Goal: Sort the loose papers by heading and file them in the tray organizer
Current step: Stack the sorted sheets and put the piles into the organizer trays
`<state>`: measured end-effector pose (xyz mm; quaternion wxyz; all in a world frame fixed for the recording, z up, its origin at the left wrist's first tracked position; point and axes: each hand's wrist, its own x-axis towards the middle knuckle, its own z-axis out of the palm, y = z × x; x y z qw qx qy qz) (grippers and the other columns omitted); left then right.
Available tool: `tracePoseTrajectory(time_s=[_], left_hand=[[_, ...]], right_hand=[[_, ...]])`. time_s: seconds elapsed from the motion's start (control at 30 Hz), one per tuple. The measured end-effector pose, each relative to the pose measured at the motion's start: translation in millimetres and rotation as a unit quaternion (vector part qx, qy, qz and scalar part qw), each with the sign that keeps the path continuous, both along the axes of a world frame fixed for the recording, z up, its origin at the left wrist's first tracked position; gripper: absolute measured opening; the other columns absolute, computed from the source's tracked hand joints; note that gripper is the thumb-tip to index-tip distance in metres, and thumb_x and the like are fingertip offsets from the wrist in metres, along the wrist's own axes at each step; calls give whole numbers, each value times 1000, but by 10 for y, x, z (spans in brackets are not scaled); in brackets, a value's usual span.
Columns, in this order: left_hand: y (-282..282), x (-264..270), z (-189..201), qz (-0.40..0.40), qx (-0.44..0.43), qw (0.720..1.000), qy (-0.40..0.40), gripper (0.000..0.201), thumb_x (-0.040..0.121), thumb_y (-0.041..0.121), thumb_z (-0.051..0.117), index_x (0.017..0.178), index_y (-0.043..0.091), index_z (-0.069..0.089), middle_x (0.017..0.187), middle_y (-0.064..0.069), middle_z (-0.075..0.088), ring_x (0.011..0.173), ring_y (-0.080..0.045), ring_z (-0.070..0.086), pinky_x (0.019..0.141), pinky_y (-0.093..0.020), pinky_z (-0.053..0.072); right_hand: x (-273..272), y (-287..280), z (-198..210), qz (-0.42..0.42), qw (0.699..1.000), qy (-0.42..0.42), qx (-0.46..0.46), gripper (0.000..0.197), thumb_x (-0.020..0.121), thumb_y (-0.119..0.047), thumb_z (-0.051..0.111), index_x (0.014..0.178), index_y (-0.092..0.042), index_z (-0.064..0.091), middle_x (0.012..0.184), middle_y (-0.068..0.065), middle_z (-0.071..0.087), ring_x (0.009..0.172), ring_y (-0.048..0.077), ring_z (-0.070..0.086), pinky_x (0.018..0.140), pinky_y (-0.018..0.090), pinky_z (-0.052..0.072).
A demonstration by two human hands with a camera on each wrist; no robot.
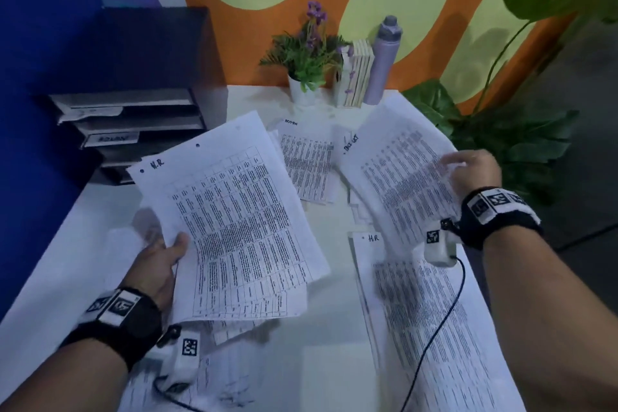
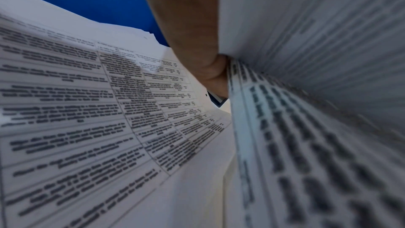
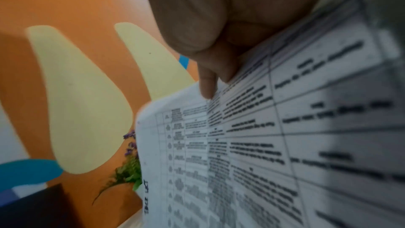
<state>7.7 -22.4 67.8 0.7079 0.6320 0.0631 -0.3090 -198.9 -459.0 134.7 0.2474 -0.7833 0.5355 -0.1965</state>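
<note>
My left hand [image 1: 167, 251] grips a stack of printed sheets [image 1: 234, 211] by its left edge, thumb on top; the top sheet is headed "H.R". In the left wrist view the thumb [image 2: 210, 68] presses that stack [image 2: 306, 127]. My right hand [image 1: 468, 167] pinches a single table-printed sheet [image 1: 394, 170] lifted above the desk; its fingers [image 3: 208, 82] lie on the sheet [image 3: 263, 145]. Another "H.R" sheet [image 1: 428, 304] lies flat at the right. A sheet headed "ADMIN" [image 1: 307, 164] lies in the middle. The dark tray organizer [image 1: 133, 130] with labelled slots stands at the back left.
More loose sheets [image 1: 227, 388] lie near the front edge under my left wrist. A potted plant [image 1: 307, 70], a few books [image 1: 357, 73] and a lilac bottle [image 1: 383, 60] stand at the back by the wall. A large leafy plant [image 1: 521, 124] stands beyond the white desk's [image 1: 327, 328] right edge.
</note>
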Motion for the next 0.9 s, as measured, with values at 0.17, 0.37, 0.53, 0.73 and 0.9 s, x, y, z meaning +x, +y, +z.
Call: tracePoseTrajectory(time_s=[0.17, 0.37, 0.53, 0.73, 0.9], left_hand=[[-65, 3, -128, -10, 15, 999, 34, 32, 101, 22, 48, 132, 18, 55, 125, -4, 67, 114, -26, 64, 94, -47, 49], [-172, -87, -146, -18, 24, 999, 36, 12, 98, 24, 49, 99, 16, 58, 91, -8, 67, 67, -18, 68, 52, -27, 56], [-112, -124, -153, 33, -13, 996, 80, 34, 88, 30, 58, 116, 10, 62, 98, -19, 59, 81, -31, 59, 73, -44, 52], [-142, -153, -78, 7, -50, 993, 102, 31, 80, 30, 68, 104, 10, 69, 109, -18, 63, 84, -32, 66, 81, -46, 53], [-149, -171, -57, -21, -14, 997, 71, 32, 96, 18, 50, 124, 8, 62, 118, -18, 68, 100, -31, 67, 96, -47, 48]], right_hand=[[180, -291, -386, -12, 997, 7, 71, 46, 87, 13, 42, 118, -8, 69, 121, 24, 62, 104, 39, 61, 86, 34, 48], [365, -559, -937, 7, 995, 77, 62, 40, 87, 8, 46, 120, -3, 66, 133, 22, 47, 107, 41, 59, 99, 40, 48], [432, -562, -942, 17, 984, 177, 25, 42, 85, 0, 55, 126, -11, 59, 150, 11, 28, 131, 38, 35, 110, 49, 32], [715, 343, -595, 218, 965, 12, 143, 37, 95, -20, 58, 131, -13, 59, 136, 8, 56, 120, 22, 54, 105, 32, 38], [744, 1627, -387, 327, 802, -97, 490, 55, 93, -46, 55, 144, -33, 37, 126, 0, 63, 107, 18, 65, 95, 39, 52]])
